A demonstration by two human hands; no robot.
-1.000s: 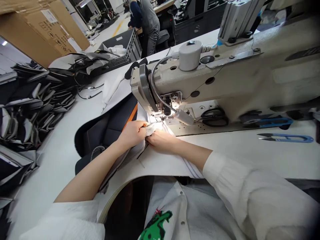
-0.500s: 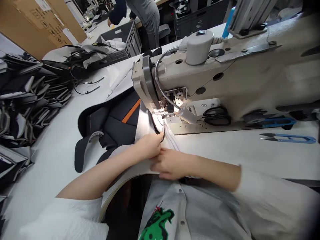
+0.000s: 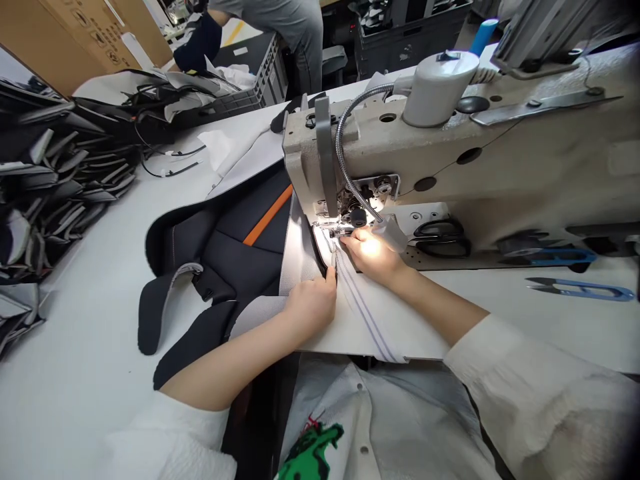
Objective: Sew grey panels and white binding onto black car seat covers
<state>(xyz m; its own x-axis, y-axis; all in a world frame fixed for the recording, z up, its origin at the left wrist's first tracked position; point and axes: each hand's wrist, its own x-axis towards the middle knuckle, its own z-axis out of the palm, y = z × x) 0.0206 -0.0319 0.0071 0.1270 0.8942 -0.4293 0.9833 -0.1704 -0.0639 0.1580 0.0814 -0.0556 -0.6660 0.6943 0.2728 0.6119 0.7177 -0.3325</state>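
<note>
A black seat cover piece (image 3: pixel 245 260) with an orange stripe and grey mesh backing lies left of the sewing machine (image 3: pixel 305 160). Its black edge runs under the needle area. My left hand (image 3: pixel 313 303) is closed in a pinch on that edge, just in front of the presser foot (image 3: pixel 337 232). A white tape with purple lines (image 3: pixel 367 310) trails from the foot toward my lap. My right hand (image 3: pixel 375 257), lit by the machine lamp, has its fingers pressed together at the tape's upper end beside the foot; the fingertips are partly hidden.
Black-handled scissors (image 3: pixel 440 239) lie on the machine bed, and blue thread snips (image 3: pixel 583 289) on the table to the right. Stacked cover pieces (image 3: pixel 65 160) crowd the left side. Beyond the table stand a grey crate (image 3: pixel 270 73) and a person (image 3: pixel 300 33).
My right hand has moved from beside my left hand up to the presser foot, uncovering the tape. My left hand stays at the edge. The view has shifted slightly.
</note>
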